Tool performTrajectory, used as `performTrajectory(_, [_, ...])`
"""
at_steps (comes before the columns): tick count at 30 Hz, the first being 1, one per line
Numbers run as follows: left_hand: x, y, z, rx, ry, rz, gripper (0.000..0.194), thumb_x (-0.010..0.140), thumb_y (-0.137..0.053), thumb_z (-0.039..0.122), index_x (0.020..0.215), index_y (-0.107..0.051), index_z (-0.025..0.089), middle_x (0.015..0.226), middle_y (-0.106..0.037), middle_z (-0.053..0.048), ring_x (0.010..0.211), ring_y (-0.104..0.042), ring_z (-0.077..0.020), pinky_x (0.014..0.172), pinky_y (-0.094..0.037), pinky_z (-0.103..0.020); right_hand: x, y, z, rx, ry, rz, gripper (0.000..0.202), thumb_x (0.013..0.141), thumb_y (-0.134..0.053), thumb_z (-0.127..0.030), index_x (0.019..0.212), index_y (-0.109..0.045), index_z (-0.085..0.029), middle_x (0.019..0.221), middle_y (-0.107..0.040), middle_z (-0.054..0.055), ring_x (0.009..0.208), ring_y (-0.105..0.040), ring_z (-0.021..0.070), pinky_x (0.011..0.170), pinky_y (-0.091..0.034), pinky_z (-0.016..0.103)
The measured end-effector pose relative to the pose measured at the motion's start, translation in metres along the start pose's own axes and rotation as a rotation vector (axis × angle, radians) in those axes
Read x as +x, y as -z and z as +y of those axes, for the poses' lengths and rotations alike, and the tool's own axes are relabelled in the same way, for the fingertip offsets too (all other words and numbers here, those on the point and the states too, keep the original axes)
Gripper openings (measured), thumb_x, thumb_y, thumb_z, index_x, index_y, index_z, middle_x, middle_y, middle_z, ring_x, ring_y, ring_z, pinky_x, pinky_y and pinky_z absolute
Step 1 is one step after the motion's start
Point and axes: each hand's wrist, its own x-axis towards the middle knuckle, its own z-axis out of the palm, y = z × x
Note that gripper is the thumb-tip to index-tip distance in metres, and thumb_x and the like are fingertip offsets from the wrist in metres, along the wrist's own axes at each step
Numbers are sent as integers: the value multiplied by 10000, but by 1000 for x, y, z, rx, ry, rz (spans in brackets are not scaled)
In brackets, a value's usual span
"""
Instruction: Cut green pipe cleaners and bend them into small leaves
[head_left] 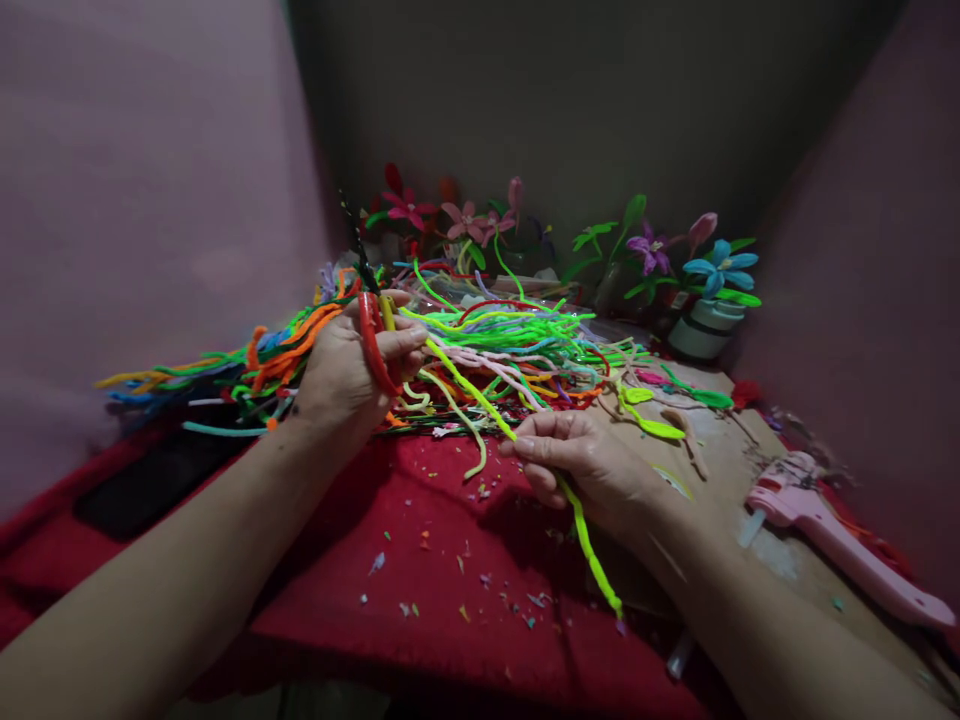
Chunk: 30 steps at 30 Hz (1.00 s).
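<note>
My left hand [352,350] is closed around red-handled scissors [373,340], whose dark blades point up. Its thumb and finger also pinch one end of a neon yellow pipe cleaner [469,387]. The pipe cleaner runs down to the right, into the closed fingers of my right hand [574,455]. Beyond that hand its lower part hangs over the red cloth [360,600] and looks thicker and uneven. Behind both hands lies a heap of loose pipe cleaners [525,335] in green, pink, orange and other colours.
A pink glue gun [847,540] lies on cardboard [724,450] at the right. Pipe-cleaner flowers stand along the back, one blue flower [721,268] over a white jar [701,330]. A dark phone [157,475] lies at the left. Small scraps dot the cloth.
</note>
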Motion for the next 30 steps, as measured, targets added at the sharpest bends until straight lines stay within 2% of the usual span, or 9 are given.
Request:
performTrajectory(5, [4, 3, 1, -9, -55, 12, 297, 650, -625, -48, 875, -611, 147, 638, -574, 31, 517, -520, -40, 471, -447, -137, 3, 4, 4, 60, -32, -14, 201, 680, -709, -290, 691, -596, -124, 402, -477, -69, 296, -361, 31, 323, -243, 163])
performTrajectory(12, [14, 10, 2, 6, -114, 99, 276, 641, -641, -41, 840, -592, 144, 607, -578, 43, 495, -529, -42, 474, -460, -136, 4, 5, 3, 91, -24, -27, 219, 663, -708, -302, 695, -595, -117, 426, -507, -48, 309, -405, 46, 333, -274, 171])
performTrajectory(14, [16, 11, 0, 28, -75, 79, 259, 666, -651, -6, 864, -583, 146, 619, -595, 34, 504, -546, -58, 470, -465, -153, 4, 5, 2, 109, -13, -7, 201, 670, -697, -285, 708, -592, -119, 417, -499, -52, 313, -393, 45, 337, -278, 173])
performTrajectory(18, [11, 7, -10, 86, 3, -38, 170, 696, -693, 133, 821, -578, 127, 635, -628, -11, 487, -553, -88, 403, -423, -179, 5, 4, 2, 185, 19, 56, 166, 708, -662, -258, 769, -599, -117, 401, -462, -67, 321, -347, 39, 334, -263, 166])
performTrajectory(23, [-12, -10, -26, 45, 107, -193, 309, 651, -739, 171, 906, -570, 127, 729, -649, -26, 542, -569, -85, 458, -430, -176, 7, 3, 5, 210, 59, 76, 154, 714, -646, -255, 777, -602, -122, 399, -467, -63, 318, -351, 45, 329, -265, 170])
performTrajectory(25, [-21, -17, -29, 60, 168, -233, 316, 638, -743, 161, 907, -580, 126, 674, -611, 4, 513, -547, -69, 461, -420, -168, 7, 1, 5, 183, 55, 79, 143, 705, -645, -258, 733, -591, -129, 387, -472, -60, 306, -350, 49, 323, -274, 178])
performTrajectory(30, [-30, -24, -27, 200, 249, -168, 350, 632, -725, 112, 954, -593, 153, 593, -554, 44, 444, -536, -73, 420, -409, -168, 6, -3, 5, 133, 54, 92, 163, 674, -668, -256, 644, -548, -151, 358, -487, -61, 288, -362, 45, 324, -274, 169])
